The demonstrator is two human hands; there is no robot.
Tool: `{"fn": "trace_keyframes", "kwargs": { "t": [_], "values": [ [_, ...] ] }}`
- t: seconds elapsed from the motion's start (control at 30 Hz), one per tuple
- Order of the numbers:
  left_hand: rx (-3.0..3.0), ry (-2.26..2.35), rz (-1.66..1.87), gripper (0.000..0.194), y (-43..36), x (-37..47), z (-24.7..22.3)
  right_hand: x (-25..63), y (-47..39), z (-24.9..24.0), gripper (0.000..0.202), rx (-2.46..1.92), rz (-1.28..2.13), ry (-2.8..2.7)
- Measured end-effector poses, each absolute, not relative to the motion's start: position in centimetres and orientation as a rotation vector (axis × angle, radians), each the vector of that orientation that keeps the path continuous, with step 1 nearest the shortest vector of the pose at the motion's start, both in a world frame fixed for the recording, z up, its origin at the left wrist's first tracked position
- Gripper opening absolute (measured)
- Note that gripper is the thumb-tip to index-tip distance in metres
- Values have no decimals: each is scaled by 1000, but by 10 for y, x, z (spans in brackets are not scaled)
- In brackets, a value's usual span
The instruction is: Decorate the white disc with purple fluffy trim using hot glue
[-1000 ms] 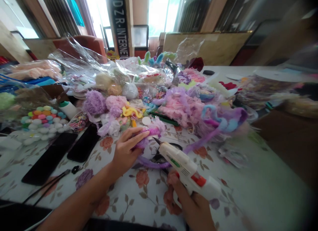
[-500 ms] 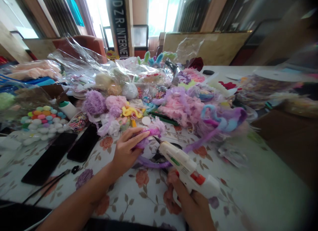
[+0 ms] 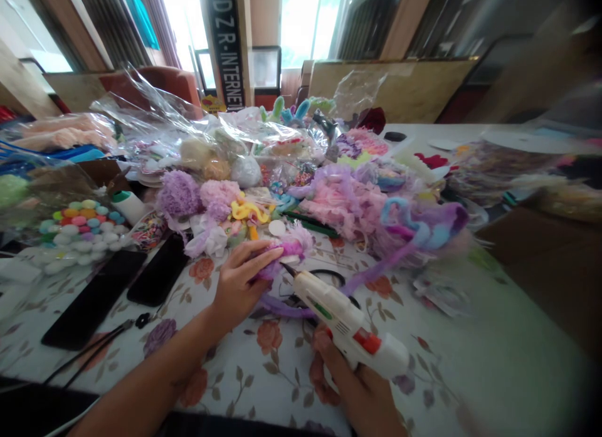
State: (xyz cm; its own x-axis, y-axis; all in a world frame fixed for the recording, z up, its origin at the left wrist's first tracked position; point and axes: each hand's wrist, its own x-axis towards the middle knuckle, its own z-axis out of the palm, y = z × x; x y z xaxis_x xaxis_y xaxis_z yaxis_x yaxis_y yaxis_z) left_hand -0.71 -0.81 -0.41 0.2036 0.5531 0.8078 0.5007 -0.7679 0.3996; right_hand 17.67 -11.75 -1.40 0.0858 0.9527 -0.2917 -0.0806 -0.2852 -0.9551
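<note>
My left hand point(image 3: 244, 274) is closed on a fuzzy purple craft piece point(image 3: 292, 247) with a fluffy lilac tuft at its far end. In my right hand point(image 3: 345, 368) is a white glue gun point(image 3: 338, 311) with a red part near its rear. The dark nozzle points up and left, right beside the purple piece; whether it touches cannot be made out. A long purple fuzzy strip point(image 3: 376, 271) runs from under my left hand to the pile at the right. Black-handled scissors point(image 3: 333, 276) lie partly hidden behind the glue gun.
Across the back of the flowered tablecloth point(image 3: 263, 374) spreads a heap of plastic bags, yarn and fuzzy strips. A bag of coloured pompoms point(image 3: 82, 221), a black phone point(image 3: 160, 271) and a longer black slab point(image 3: 96, 299) lie left. A brown cardboard box point(image 3: 540, 255) stands right.
The glue gun in my right hand has moved slightly left and down, bringing its nozzle under the near edge of the purple piece. My left hand stays in place.
</note>
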Motion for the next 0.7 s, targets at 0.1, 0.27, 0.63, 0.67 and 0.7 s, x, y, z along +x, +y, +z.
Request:
{"fn": "trace_keyframes", "kwargs": {
  "t": [0.1, 0.27, 0.63, 0.67, 0.7],
  "values": [
    [2401, 1047, 1641, 41, -8, -7, -4, 176, -118, -16, 48, -1424, 1353, -941],
    [2385, 1061, 1650, 42, -8, -7, -5, 177, -118, -16, 50, -1431, 1356, -927],
    [2378, 1049, 1626, 45, -9, -7, -3, 179, -118, -24, 46, -1408, 1403, -965],
    [2378, 1041, 1623, 47, -9, -7, -3, 180, -118, -25, 46, -1408, 1406, -967],
    [2377, 1031, 1621, 48, -10, -7, -3, 180, -118, -25, 46, -1405, 1406, -971]
  ]
}}
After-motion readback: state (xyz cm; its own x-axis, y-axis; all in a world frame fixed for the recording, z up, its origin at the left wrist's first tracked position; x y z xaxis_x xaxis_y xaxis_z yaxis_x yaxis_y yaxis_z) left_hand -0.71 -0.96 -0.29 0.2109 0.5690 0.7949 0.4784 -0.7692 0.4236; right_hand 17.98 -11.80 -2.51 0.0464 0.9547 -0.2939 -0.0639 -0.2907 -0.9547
